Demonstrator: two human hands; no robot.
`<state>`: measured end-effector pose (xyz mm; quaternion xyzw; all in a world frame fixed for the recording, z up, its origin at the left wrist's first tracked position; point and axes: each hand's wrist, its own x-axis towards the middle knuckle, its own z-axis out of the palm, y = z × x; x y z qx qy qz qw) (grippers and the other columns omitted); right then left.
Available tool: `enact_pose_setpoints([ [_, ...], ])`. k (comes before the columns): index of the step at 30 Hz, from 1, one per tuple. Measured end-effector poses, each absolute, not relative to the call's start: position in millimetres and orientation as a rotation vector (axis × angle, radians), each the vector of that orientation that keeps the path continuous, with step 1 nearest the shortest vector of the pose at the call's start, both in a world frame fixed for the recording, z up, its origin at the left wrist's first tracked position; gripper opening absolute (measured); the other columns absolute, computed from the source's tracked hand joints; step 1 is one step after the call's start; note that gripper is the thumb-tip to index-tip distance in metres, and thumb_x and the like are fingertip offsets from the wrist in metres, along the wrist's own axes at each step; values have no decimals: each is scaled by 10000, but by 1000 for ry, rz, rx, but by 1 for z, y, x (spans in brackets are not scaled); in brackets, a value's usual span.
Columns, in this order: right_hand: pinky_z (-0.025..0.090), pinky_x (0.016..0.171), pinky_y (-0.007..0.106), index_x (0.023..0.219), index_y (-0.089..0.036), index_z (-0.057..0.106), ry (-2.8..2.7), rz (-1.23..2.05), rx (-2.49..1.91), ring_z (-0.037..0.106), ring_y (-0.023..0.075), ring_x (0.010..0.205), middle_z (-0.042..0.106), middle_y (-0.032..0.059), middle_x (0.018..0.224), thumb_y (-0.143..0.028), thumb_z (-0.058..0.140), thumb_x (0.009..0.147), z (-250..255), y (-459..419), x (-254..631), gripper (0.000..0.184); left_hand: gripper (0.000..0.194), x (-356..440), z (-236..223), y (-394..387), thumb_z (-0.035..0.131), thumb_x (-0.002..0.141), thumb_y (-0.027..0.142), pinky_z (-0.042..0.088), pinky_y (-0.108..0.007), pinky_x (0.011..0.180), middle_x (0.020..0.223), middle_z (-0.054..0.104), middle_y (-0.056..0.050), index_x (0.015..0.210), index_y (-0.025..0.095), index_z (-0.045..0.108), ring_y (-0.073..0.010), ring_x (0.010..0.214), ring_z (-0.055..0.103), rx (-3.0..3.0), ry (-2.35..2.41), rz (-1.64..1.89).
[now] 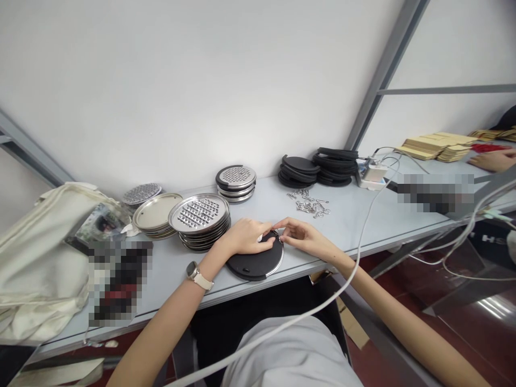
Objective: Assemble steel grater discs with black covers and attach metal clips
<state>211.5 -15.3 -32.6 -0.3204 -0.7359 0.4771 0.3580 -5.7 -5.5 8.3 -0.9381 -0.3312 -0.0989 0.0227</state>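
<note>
A round black disc [253, 264] with a shiny metal edge on its right side lies at the table's front edge. Across its top lies my left hand [252, 236], closed over the disc, with its fingertips at the far right rim. My right hand [304, 240] meets it there from the right, its thumb and fingers curled at the rim. Whatever is between those fingertips is too small to make out. Small metal hooks or clasps [308, 204] are scattered behind my right hand. Just left of the disc stands a stack of round metal graters [199, 214].
Farther left are a stack of plain round plates [157, 212] and a cream cloth bag [44, 258]. More graters [236, 177] and stacked black discs [298, 169] line the wall. A white cable [365, 228] from a power strip [373, 180] crosses my right forearm. Another person's hand [494, 159] is far right.
</note>
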Motion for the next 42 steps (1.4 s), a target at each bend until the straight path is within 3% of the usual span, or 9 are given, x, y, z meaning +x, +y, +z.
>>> enact_pose_setpoints([
  [8, 447, 683, 273, 1113, -188, 580, -1946, 1115, -878, 557, 145, 705, 608, 12, 778, -410, 568, 883, -34, -17, 211, 319, 215, -5, 9, -6, 475, 887, 383, 325, -267, 548, 740, 669, -5, 890, 198, 584, -158, 627, 609, -2896, -1042, -265],
  [22, 461, 846, 315, 1079, -223, 605, -2002, 838, -893, 619, 177, 891, 673, 33, 984, -262, 509, 912, -31, -24, 204, 196, 236, -6, 7, -5, 445, 902, 401, 290, -279, 549, 726, 660, 3, 865, 199, 562, -155, 612, 593, -2893, -1024, -286],
  [28, 474, 845, 319, 1021, -217, 624, -1977, 816, -885, 631, 184, 900, 679, 34, 951, -293, 524, 915, -34, -24, 205, 164, 241, -6, 5, -4, 455, 896, 415, 277, -284, 540, 703, 647, 6, 835, 201, 546, -154, 601, 582, -2873, -1017, -286],
  [35, 487, 897, 373, 1175, -233, 532, -1869, 839, -889, 645, 186, 909, 624, 72, 1106, -301, 561, 899, -43, -20, 208, 286, 245, -6, 5, -4, 453, 897, 415, 293, -281, 545, 682, 640, 5, 823, 200, 543, -157, 589, 574, -2868, -1032, -273],
  [38, 488, 920, 382, 1105, -226, 582, -1833, 861, -863, 637, 198, 976, 555, 98, 1227, -309, 563, 896, -44, -17, 209, 226, 243, -6, 5, -4, 454, 897, 416, 295, -279, 547, 689, 642, 4, 828, 202, 546, -158, 594, 577, -2871, -1031, -276],
  [42, 424, 989, 391, 936, -220, 663, -1912, 747, -890, 544, 237, 1145, 620, 84, 1086, -304, 565, 894, -39, -17, 210, 135, 242, -6, 5, -4, 453, 899, 415, 288, -278, 544, 695, 647, 2, 828, 203, 547, -156, 596, 581, -2877, -1030, -277],
])
